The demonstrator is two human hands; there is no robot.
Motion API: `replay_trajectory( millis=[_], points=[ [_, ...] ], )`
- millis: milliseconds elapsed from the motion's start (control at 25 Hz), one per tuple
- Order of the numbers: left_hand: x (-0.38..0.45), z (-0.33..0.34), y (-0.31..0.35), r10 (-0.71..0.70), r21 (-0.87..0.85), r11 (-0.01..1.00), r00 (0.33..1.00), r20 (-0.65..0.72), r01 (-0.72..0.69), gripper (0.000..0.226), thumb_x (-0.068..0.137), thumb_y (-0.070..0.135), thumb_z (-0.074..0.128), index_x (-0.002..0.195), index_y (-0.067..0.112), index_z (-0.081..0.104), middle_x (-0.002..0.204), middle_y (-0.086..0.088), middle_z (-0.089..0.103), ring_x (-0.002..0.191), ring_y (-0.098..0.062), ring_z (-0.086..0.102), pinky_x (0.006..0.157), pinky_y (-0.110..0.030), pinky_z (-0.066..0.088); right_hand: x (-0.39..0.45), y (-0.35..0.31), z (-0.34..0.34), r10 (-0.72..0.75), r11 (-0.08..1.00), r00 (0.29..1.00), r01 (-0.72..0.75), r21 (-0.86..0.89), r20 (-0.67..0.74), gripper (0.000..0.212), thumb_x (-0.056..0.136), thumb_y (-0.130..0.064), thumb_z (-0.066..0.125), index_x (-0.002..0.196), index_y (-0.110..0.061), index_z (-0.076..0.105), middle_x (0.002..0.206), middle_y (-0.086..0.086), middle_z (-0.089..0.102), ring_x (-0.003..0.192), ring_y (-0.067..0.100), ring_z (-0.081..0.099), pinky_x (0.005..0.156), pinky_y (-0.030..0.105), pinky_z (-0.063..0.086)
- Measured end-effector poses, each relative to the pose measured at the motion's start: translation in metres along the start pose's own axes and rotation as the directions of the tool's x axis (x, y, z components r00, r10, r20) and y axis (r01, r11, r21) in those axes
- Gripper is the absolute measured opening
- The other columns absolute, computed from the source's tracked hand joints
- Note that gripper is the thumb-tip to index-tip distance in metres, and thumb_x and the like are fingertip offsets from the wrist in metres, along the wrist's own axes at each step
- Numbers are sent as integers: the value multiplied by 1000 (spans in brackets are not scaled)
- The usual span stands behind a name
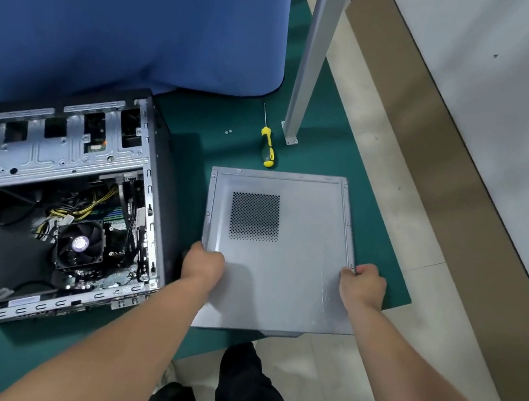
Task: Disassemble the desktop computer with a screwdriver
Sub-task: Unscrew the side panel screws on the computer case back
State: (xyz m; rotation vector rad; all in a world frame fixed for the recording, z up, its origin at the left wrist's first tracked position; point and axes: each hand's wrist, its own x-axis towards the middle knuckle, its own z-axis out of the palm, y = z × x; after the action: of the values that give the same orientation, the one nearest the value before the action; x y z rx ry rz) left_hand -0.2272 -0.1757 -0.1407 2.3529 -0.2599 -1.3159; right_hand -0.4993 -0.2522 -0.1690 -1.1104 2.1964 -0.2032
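The desktop computer case (58,202) lies open on its side at the left, showing a CPU fan (79,245), cables and drive bays. Its grey side panel (276,271), with a perforated vent square, lies flat on the green mat to the right of the case. My left hand (205,262) grips the panel's left edge and my right hand (362,281) grips its right edge. A yellow-and-black screwdriver (267,147) lies on the mat just beyond the panel. Two small screws (228,131) rest to its left.
A green mat (241,120) covers the floor under the case and panel. A blue cloth-covered bulk (130,12) stands behind the case. A grey metal post (313,55) rises beyond the screwdriver. Brown cardboard (439,179) runs along the wall at right. My legs are below.
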Motion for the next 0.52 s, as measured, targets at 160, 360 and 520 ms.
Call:
replay_trajectory(
  millis=[160, 360, 520],
  points=[
    [0, 7, -10, 41, 40, 998, 999, 35, -42, 55, 96, 11, 48, 151, 14, 41, 151, -7, 27, 131, -31, 45, 119, -43, 32, 1, -6, 5, -18, 995, 1000, 20, -102, 17, 25, 97, -19, 58, 118, -7, 55, 124, 21, 52, 95, 39, 57, 84, 40, 49],
    [7, 12, -18, 159, 87, 982, 983, 96, -167, 33, 92, 10, 53, 125, 8, 54, 148, 1, 28, 116, -25, 48, 104, -34, 42, -3, -15, 11, -62, 979, 997, 52, -198, -41, 34, 98, -19, 58, 128, -4, 53, 133, 25, 47, 113, 45, 51, 92, 46, 47],
    [12, 6, -19, 262, 214, 928, 943, 205, -304, 65, 94, 9, 50, 156, 21, 35, 163, 6, 11, 130, -20, 35, 103, -29, 36, -7, -16, 10, -224, 904, 974, 192, -382, -40, 40, 96, -25, 62, 129, -4, 54, 139, 21, 45, 122, 41, 41, 99, 47, 41]
  ],
)
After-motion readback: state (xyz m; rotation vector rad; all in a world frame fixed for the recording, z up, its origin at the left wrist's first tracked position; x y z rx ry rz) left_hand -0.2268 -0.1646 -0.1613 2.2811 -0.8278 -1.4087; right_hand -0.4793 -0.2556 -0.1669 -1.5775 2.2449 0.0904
